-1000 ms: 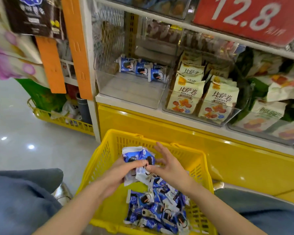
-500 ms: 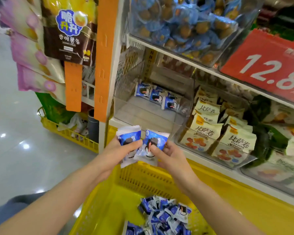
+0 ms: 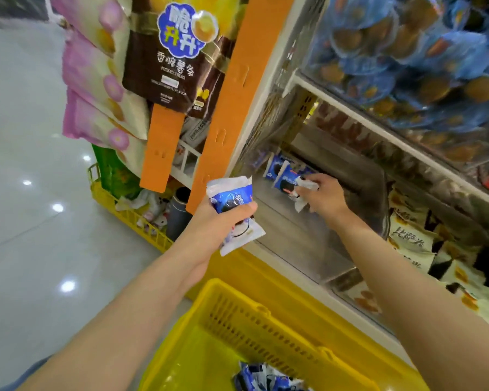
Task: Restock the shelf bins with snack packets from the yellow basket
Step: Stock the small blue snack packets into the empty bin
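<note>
My left hand [image 3: 223, 221] grips one blue snack packet [image 3: 230, 198] in front of the clear bin [image 3: 377, 198], near the far rim of the yellow basket [image 3: 232, 300]. Risk: the slick wrapper protrudes at both ends and may slide free onto the floor. My right hand [image 3: 326, 196] is inside the bin, fingers pinching a second packet [image 3: 305, 187] beside the stocked row [image 3: 274, 167]. Risk: a tilted release may topple that row, and my forearm may knock the bin's front wall.
</note>
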`<state>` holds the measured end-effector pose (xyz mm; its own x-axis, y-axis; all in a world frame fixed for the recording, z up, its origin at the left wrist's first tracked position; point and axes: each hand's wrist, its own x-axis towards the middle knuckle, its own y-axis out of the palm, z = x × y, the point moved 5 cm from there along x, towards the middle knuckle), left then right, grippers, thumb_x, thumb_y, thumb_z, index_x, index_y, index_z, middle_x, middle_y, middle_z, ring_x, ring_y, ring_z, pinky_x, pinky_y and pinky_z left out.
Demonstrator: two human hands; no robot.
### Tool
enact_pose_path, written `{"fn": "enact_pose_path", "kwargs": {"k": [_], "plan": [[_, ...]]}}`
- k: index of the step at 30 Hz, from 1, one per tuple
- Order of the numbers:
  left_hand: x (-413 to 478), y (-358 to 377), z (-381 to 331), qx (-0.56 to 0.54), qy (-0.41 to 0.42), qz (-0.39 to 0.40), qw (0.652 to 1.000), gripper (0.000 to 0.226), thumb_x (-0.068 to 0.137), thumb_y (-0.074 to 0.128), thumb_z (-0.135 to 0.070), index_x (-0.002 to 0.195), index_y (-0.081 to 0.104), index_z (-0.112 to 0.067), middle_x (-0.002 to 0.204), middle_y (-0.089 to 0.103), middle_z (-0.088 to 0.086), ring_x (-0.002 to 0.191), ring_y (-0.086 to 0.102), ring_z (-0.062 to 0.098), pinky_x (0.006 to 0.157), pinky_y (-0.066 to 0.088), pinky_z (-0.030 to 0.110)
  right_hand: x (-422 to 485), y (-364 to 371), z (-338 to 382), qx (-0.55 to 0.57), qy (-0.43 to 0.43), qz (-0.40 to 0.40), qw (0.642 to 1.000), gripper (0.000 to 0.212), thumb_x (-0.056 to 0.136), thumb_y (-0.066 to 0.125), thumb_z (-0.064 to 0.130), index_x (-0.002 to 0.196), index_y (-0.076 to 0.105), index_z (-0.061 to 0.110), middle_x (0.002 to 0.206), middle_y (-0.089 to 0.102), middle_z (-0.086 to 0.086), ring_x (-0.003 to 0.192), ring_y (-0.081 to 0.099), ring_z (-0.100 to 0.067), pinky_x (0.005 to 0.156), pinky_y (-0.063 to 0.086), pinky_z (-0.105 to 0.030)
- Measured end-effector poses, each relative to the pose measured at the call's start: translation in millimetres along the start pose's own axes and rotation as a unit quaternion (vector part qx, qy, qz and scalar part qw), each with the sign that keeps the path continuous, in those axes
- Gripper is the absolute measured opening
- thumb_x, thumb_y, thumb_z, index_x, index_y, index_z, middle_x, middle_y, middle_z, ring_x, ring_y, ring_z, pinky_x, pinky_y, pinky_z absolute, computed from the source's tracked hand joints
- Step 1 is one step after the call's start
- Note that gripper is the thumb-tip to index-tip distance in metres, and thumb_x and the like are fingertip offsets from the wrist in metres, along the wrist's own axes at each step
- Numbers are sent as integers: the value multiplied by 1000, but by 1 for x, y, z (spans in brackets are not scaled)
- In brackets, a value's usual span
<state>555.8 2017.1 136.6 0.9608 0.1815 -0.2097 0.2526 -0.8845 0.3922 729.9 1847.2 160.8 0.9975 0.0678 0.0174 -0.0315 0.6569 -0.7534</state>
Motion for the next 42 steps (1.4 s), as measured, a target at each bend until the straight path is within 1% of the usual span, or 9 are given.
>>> {"fn": "enact_pose_path", "kwargs": {"k": [3, 6, 11, 16, 23, 31, 35, 39, 42], "plan": [[8, -9, 1, 5, -9, 2, 1000, 47, 83, 66, -18, 127, 51, -13, 97, 64, 16, 97, 62, 27, 94, 49, 44, 29, 20, 1, -69, -16, 11, 997, 41, 86, 65, 13, 125, 55, 4, 128, 56, -16, 114, 54, -28, 93, 47, -37], [17, -20, 3, 9, -11, -1, 1000, 40, 81, 68, -20, 117, 52, -13, 91, 67, 4, 78, 66, 7, 60, 50, 16, 50, 34, 4, -87, -42, 10, 995, 43, 87, 63, 11, 129, 53, 5, 134, 53, -15, 123, 48, -28, 100, 37, -32], [27, -39, 1, 24, -4, -31, 999, 45, 77, 72, -22, 120, 56, -25, 98, 65, 0, 65, 61, 0, 47, 43, 9, 67, 52, 5, -87, -81, 61, 991, 52, 83, 71, 19, 129, 51, 4, 132, 53, -13, 123, 48, -27, 101, 39, -37], [34, -54, -1, 30, 5, -50, 998, 48, 77, 72, -21, 121, 54, -22, 108, 67, 6, 93, 66, 16, 56, 49, 14, 82, 48, 4, -97, -99, 20, 990, 42, 81, 72, 14, 117, 57, 1, 121, 59, -17, 114, 54, -30, 93, 42, -36], [34, -58, -1, 48, 5, -39, 998, 43, 76, 72, -25, 115, 56, -31, 102, 68, 1, 88, 67, 12, 56, 51, 15, 97, 53, 4, -215, -114, -2, 970, 40, 80, 72, 20, 115, 57, 9, 121, 57, -17, 110, 55, -33, 93, 48, -47], [31, -51, -8, 27, -15, -15, 999, 33, 80, 69, -26, 112, 61, -28, 105, 59, 33, 87, 52, 32, 90, 44, 55, 66, 41, 24, -234, -149, -8, 961, 53, 86, 66, 24, 132, 46, 4, 133, 47, -19, 124, 44, -34, 101, 40, -48], [27, -42, -11, -7, -10, 25, 1000, 40, 70, 70, -37, 109, 62, -32, 98, 62, 12, 87, 56, 28, 84, 45, 42, -3, 24, 59, -68, -218, -58, 972, 30, 93, 55, 16, 120, 52, 5, 119, 54, -12, 106, 53, -16, 87, 44, -17], [22, -32, -4, 20, -34, 50, 998, 58, 66, 61, -48, 120, 55, -28, 104, 71, 7, 92, 68, 17, 85, 53, 39, -84, 26, 78, 53, -230, 70, 969, 10, 95, 49, 25, 104, 53, 24, 92, 58, 9, 82, 56, -2, 69, 43, -9], [18, -24, 4, 72, -54, 56, 994, 66, 67, 52, -59, 119, 55, -17, 84, 69, 10, 77, 65, 13, 76, 57, 35, -119, 42, 73, 16, -189, 201, 961, 35, 89, 50, 45, 119, 51, 28, 102, 57, 18, 87, 55, 4, 71, 44, -8]]}}
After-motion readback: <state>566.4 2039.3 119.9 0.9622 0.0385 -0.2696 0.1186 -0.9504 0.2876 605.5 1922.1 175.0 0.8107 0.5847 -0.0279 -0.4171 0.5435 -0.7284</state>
